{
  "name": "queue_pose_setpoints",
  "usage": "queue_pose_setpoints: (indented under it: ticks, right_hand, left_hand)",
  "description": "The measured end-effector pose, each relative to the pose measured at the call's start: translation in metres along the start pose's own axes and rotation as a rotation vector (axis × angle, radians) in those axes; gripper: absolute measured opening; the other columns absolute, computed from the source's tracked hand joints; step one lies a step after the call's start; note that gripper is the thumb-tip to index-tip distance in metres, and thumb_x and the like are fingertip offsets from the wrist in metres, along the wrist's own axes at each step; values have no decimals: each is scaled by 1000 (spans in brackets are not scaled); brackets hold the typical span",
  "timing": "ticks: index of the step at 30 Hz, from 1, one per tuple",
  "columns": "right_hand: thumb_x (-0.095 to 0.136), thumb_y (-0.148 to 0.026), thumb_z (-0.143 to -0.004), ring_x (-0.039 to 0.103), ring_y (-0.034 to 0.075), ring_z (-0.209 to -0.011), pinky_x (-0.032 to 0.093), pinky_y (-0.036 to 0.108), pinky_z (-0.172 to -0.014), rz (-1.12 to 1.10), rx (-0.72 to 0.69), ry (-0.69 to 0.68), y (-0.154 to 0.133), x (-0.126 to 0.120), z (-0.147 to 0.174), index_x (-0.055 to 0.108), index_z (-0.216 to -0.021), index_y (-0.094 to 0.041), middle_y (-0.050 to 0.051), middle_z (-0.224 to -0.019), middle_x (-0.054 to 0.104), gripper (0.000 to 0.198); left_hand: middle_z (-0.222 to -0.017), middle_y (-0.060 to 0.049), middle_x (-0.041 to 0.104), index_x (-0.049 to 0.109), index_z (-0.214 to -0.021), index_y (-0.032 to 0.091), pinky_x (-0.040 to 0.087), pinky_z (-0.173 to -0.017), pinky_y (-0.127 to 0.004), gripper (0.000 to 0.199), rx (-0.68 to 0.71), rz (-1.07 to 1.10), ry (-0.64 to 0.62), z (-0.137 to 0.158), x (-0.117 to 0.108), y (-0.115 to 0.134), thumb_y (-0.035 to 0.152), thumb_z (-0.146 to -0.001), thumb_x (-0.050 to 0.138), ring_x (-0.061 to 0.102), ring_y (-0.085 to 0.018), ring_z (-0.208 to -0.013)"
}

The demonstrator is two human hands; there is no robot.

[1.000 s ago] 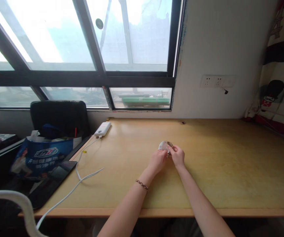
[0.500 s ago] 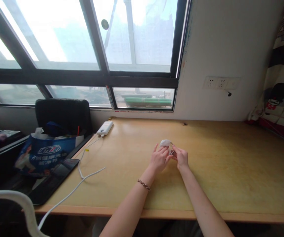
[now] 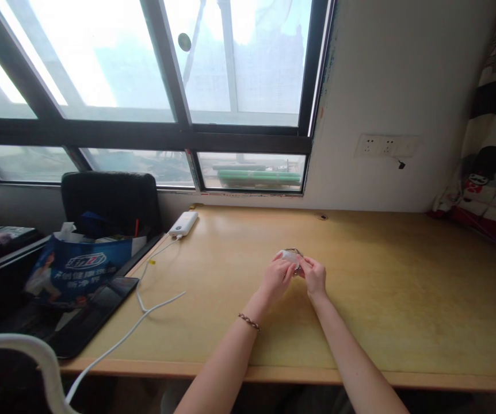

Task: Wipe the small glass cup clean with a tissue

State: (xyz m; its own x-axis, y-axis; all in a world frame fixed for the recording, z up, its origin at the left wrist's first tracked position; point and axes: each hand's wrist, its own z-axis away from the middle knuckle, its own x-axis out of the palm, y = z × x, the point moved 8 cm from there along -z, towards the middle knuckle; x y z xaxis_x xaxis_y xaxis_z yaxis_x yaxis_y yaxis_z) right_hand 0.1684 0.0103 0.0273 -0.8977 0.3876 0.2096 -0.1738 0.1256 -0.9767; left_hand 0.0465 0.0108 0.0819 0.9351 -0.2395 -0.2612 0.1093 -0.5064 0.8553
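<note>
Two hands [image 3: 277,276] [image 3: 314,277] — nearly closed, pinching white item [image 3: 290,257] | blue bag [image 3: 86,271] — logo [image 3: 86,261] partly “inZ”, Chinese text [image 3: 77,278] blurred

White piece [image 3: 289,256], in my grip: part-hidden by left hand [image 3: 277,275] | dark bit [image 3: 299,252], just beyond: too small | curtain [image 3: 492,155], right of grip: edge-cut

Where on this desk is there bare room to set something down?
Bare desk lies right of the right hand, toward the curtain, and between the left hand and the white cable. That cable and a white device crowd its left side.
</note>
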Motion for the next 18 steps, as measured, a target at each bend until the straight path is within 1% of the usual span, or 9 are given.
queue_pose_setpoints:
  ticks: [4,7,9,10,13,14,15,16,18]
  right_hand:
    - [63,-42,-58,57,13,-52,48,23,-50,-109,34,-30,2,4,1,61,-70,-13,2,-61,62,31]
    - [62,-41,-61,60,15,-56,49,25,-54,-188,79,-65,3,7,2,61,-71,-13,4,-65,64,30]
    - [61,-40,-63,61,17,-62,50,28,-58,-240,103,-93,4,10,2,62,-74,-13,6,-70,65,29]
    - [61,-39,-63,62,18,-65,50,29,-60,-265,109,-105,4,11,1,61,-75,-13,7,-72,65,29]
    - [61,-38,-64,62,21,-74,50,34,-68,-345,94,-130,0,12,-1,60,-78,-13,9,-80,65,29]
    - [61,-38,-64,62,21,-77,49,35,-71,-376,85,-142,-2,13,-2,60,-79,-13,9,-83,65,29]
    - [61,-37,-65,61,22,-81,48,36,-74,-406,77,-158,-4,13,-3,59,-81,-14,10,-86,65,29]
    - [60,-37,-65,60,22,-84,47,38,-77,-433,71,-178,-6,14,-3,59,-82,-14,10,-88,64,29]
    - [59,-37,-67,58,22,-88,44,39,-81,-466,58,-223,-10,16,-4,58,-85,-14,10,-91,63,30]
  left_hand:
    - [-66,-5,54,56,-58,22,24,-93,-37,23,66,-113,49,2,-8,8,38,-72,50,49,-20,-79]
    - [-71,-7,54,56,-62,21,28,-88,-35,23,114,-172,82,7,-10,16,36,-76,44,47,-20,-81]
    - [-74,-7,53,56,-66,20,30,-85,-33,25,118,-145,146,10,-12,17,35,-79,39,47,-19,-81]
    - [-75,-6,53,55,-67,20,31,-83,-31,26,102,-116,204,11,-16,15,35,-80,38,47,-19,-81]
    - [-72,-4,51,52,-66,20,36,-74,-28,29,-48,4,468,16,-33,-7,39,-80,36,46,-17,-74]
    - [-68,-3,50,51,-65,20,37,-71,-27,30,-136,62,540,17,-38,-19,41,-79,36,46,-16,-69]
    - [-64,-2,49,50,-63,19,38,-68,-27,31,-245,149,571,17,-39,-35,43,-78,37,46,-15,-65]
    - [-59,-1,49,50,-60,18,39,-65,-27,33,-362,257,552,15,-35,-50,44,-77,39,47,-14,-60]
    - [-55,-2,51,50,-58,16,41,-61,-29,37,-555,490,419,11,-20,-74,48,-73,43,49,-14,-55]
